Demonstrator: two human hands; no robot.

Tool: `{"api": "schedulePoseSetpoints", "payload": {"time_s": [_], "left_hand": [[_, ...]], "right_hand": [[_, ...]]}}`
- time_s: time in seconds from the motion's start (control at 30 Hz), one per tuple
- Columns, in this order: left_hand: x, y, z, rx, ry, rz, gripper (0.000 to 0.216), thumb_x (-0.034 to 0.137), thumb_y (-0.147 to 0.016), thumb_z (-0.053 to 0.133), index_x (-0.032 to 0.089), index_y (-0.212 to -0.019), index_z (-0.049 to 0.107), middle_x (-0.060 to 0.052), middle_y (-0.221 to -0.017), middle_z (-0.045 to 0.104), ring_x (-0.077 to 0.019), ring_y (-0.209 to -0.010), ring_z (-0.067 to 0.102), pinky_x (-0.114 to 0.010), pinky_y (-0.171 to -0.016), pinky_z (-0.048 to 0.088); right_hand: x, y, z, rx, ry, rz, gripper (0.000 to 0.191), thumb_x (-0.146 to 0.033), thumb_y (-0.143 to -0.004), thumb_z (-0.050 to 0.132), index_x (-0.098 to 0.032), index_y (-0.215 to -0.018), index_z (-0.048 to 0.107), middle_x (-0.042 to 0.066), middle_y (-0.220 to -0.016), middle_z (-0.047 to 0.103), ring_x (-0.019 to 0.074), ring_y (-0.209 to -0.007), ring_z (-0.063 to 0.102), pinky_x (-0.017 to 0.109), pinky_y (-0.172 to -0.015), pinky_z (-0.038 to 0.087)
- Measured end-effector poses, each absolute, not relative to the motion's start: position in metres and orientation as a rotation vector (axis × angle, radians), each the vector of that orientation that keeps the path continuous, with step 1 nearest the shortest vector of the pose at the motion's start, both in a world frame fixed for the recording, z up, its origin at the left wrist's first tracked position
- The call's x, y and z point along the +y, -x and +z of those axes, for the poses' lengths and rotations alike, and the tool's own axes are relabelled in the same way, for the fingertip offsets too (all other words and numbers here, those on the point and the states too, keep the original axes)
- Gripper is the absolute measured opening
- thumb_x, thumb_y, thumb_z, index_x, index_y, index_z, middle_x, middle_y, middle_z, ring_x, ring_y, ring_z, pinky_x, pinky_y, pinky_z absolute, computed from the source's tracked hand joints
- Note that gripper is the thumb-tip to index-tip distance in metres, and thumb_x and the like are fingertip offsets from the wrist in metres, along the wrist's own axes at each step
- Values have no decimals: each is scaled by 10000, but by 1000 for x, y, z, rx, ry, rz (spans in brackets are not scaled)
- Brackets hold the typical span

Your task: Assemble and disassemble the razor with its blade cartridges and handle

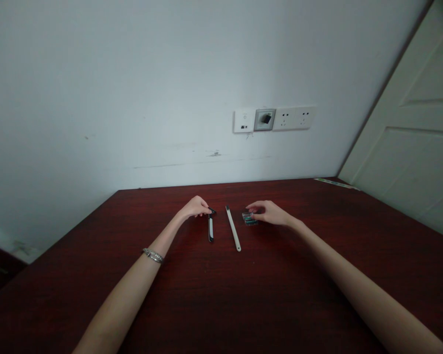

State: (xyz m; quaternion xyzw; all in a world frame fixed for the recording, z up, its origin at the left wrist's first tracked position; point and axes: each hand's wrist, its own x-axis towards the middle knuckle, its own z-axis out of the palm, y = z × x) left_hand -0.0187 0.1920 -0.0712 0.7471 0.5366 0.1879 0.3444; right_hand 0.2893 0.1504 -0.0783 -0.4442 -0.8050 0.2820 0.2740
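Observation:
My left hand (197, 207) is closed in a pinch at the top end of a razor (210, 230), which has a black head and a white-and-black handle pointing toward me. My right hand (269, 212) curls over a small clear plastic case (249, 219) with dark greenish strips inside; its thumb and fingers are at the case's edges. Between the two hands lies a long, slim white stick (234, 230) with a dark tip at the far end and a small hole at the near end. Neither hand touches this stick.
The dark red wooden table (221, 305) meets a white wall (151, 98) at the back. Wall sockets (294, 118) and a switch plate (265, 119) sit above it. A flat printed strip (335, 184) lies at the back right, near a white panelled door (409, 132).

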Motion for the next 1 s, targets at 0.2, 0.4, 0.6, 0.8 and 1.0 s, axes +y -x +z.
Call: {"api": "schedulePoseSetpoints", "payload": {"time_s": [0.2, 0.4, 0.6, 0.8, 1.0], "left_hand": [[190, 18, -70, 1417, -1959, 492, 205, 307, -631, 666, 106, -594, 683, -9, -449, 534, -69, -361, 400, -192, -339, 244], [181, 15, -51, 1450, -1953, 544, 192, 287, -652, 638, 106, -603, 682, 19, -405, 483, -57, -358, 372, -184, -353, 230], [168, -2, -24, 1351, -1923, 773, 246, 333, -680, 638, 98, -729, 688, 10, -470, 519, -52, -387, 384, -180, -372, 235], [146, -32, -1, 1138, -1944, 955, 225, 300, -695, 644, 104, -798, 684, 19, -501, 551, -59, -426, 424, -182, -420, 304], [136, -45, 5, 970, -1979, 1118, 194, 273, -716, 633, 108, -804, 683, -27, -658, 651, -100, -566, 553, -199, -537, 417]], "right_hand": [[150, -292, -77, -2119, 1188, 754, 319, -237, -711, 610, -139, -1010, 657, 92, -946, 680, 206, -874, 630, 350, -802, 497], [147, -288, -68, -2005, 1208, 638, 241, -240, -745, 572, -159, -941, 686, 76, -939, 694, 213, -881, 636, 353, -825, 489], [136, -258, -54, -1809, 1132, 754, 204, -260, -747, 581, -171, -895, 689, 67, -858, 705, 201, -820, 646, 343, -768, 508], [115, -220, -48, -1441, 919, 1365, 251, -286, -705, 659, -162, -923, 651, 58, -812, 697, 157, -717, 651, 298, -659, 535], [98, -204, -42, -1272, 721, 1637, 325, -346, -698, 700, -160, -957, 633, 90, -896, 689, 179, -762, 663, 304, -687, 518]]}}
